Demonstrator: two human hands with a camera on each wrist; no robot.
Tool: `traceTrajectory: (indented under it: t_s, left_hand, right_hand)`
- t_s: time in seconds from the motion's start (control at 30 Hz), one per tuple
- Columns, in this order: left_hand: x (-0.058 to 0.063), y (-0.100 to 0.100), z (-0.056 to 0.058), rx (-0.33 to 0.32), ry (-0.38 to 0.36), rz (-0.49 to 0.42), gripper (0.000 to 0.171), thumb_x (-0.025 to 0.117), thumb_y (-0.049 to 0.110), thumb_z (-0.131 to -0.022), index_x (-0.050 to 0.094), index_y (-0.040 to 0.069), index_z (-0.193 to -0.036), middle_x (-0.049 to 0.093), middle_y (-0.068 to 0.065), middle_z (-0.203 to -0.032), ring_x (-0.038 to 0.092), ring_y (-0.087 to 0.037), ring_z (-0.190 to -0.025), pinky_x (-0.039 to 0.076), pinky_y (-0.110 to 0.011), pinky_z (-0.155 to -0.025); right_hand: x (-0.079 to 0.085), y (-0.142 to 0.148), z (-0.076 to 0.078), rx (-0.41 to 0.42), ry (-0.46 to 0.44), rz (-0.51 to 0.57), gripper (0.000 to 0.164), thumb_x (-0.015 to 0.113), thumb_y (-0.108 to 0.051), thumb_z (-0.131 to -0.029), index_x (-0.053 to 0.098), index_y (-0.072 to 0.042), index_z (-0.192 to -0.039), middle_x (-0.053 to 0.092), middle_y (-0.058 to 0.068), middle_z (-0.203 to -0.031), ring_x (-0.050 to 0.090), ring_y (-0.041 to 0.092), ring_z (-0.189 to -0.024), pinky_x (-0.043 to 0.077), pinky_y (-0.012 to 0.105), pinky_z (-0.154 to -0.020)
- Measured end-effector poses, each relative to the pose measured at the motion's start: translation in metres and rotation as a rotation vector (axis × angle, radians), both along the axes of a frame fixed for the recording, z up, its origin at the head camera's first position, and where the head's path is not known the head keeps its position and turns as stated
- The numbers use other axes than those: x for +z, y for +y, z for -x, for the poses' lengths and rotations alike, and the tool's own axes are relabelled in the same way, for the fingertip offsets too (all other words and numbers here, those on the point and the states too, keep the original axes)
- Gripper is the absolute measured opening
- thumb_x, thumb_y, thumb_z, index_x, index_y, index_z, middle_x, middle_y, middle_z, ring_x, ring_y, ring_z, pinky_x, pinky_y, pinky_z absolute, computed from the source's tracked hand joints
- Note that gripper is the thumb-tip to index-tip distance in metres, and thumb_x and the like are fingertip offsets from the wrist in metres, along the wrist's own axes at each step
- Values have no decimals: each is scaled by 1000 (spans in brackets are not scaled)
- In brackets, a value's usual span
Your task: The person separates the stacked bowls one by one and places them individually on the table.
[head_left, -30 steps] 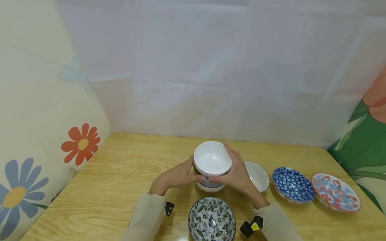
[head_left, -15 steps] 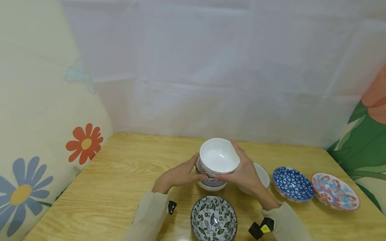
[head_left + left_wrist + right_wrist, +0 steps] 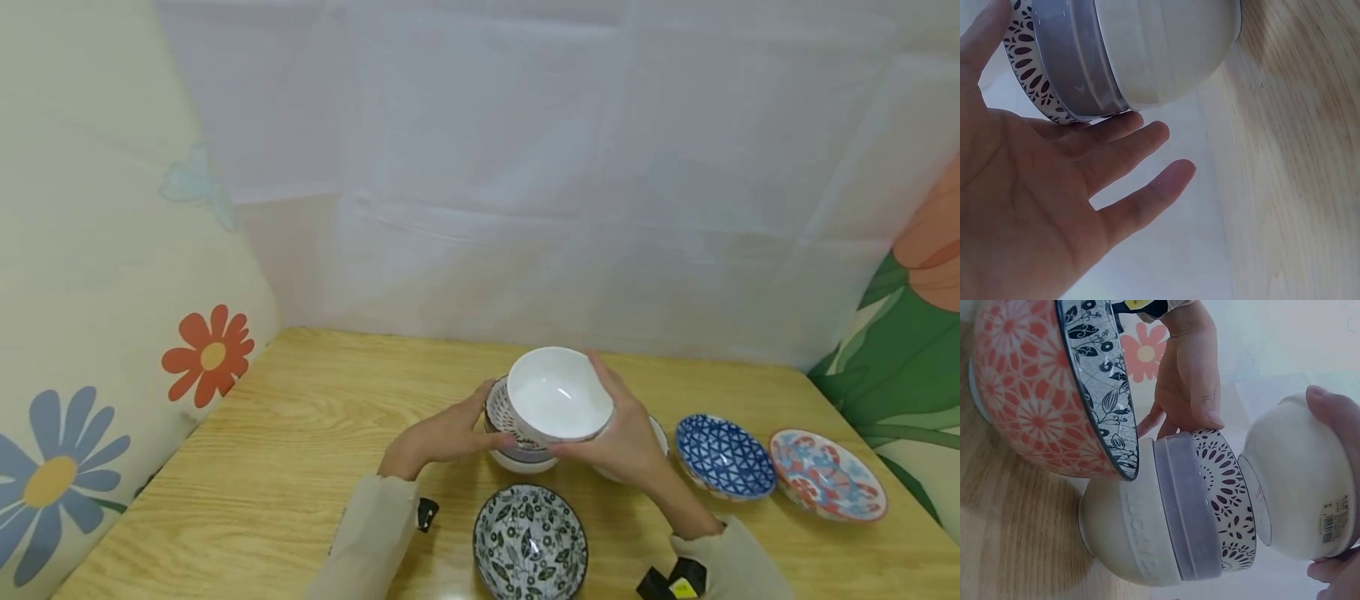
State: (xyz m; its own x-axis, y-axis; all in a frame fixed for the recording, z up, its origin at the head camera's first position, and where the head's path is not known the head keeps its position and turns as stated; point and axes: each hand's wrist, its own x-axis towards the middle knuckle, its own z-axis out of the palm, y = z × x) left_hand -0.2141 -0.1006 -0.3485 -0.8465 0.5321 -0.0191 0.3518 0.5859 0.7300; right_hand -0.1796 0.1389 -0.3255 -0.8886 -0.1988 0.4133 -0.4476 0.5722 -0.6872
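1. Grips the white bowl (image 3: 558, 396) in the right hand (image 3: 626, 433), thumb near, fingers round the right side, likely for security on slick glaze.
2. Holds it tilted above the right of the stack (image 3: 523, 463), foot by the rim of the petal-patterned bowl (image 3: 1229, 506); cannot tell contact from a narrow gap.
3. Rests the left hand (image 3: 446, 433) against the stack, fingers nearly straight and spread, thumb in front, presumably as a steadying brace.
4. Has the grey-banded bowl (image 3: 1190, 512) nested in the cream bowl (image 3: 1132, 531) underneath, seemingly for stable support.
5. Leaves the leafy bowl (image 3: 530, 546) nearer the body, and the blue bowl (image 3: 725, 458) farther right, perhaps for elbow room.
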Motion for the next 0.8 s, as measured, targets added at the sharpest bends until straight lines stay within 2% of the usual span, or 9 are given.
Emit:
traceTrajectory:
  t_s: [0.2,0.37,0.57,0.8]
  left_hand:
    - [1,0,2,-2,14,-1,89,62,48,-79,11,15,-144,29,-9,-143,30,-26,-129,27,-46,-104]
    - [0,0,2,3,13,14,92,61,49,-78,10,10,-144,26,-12,-144,28,-28,-130,26,-45,-104]
    - [-2,1,2,-2,-7,2,92,60,49,-79,8,12,-144,24,-10,-145,26,-27,-131,25,-46,-105]
    - [-3,1,1,-4,-18,-1,92,60,49,-80,7,13,-144,22,-9,-146,24,-27,-132,24,-47,-105]
  right_hand:
    - [0,6,-6,-15,-10,-4,118,87,-33,-49,20,-9,-143,34,15,-139,44,33,-117,42,48,-91]
    - [-2,13,-13,-15,-39,47,118,88,-29,-48,20,-11,-143,29,16,-142,40,37,-120,39,51,-92]
    - [-5,21,-23,-12,-31,82,117,88,-25,-47,22,-9,-142,30,19,-141,42,39,-118,42,50,-89]
    - [-10,33,-35,-49,-20,78,118,89,-25,-46,22,-11,-143,30,19,-141,40,40,-119,42,50,-88]
